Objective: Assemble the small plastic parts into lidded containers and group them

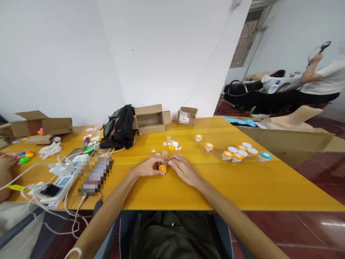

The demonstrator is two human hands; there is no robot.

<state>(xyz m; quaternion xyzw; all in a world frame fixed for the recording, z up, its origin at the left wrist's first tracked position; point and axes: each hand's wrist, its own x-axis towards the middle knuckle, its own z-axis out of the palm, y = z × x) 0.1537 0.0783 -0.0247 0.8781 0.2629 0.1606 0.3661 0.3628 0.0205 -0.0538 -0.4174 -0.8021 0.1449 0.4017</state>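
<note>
My left hand point(147, 167) is closed around a small round orange lid point(162, 168), its face turned toward me, with thumb and fingers at its edge. Close beside it, the fingers of my right hand point(183, 169) are pinched together at a tiny pale part, too small to make out. Just beyond my fingertips stands a small clear cup point(165, 155). Farther out lie a yellow ring point(171, 147), a white disc point(175, 144), several small white pieces with holes point(153, 151) and another clear cup point(168, 139).
Several lidded jars point(237, 156) cluster at right, with a teal-lidded jar point(265, 156). Left are a power strip point(63, 183) with cables and a phone point(95, 176). Open cardboard boxes point(151, 124) and a black bag point(122, 126) stand behind. A person's hand point(7, 162) shows far left.
</note>
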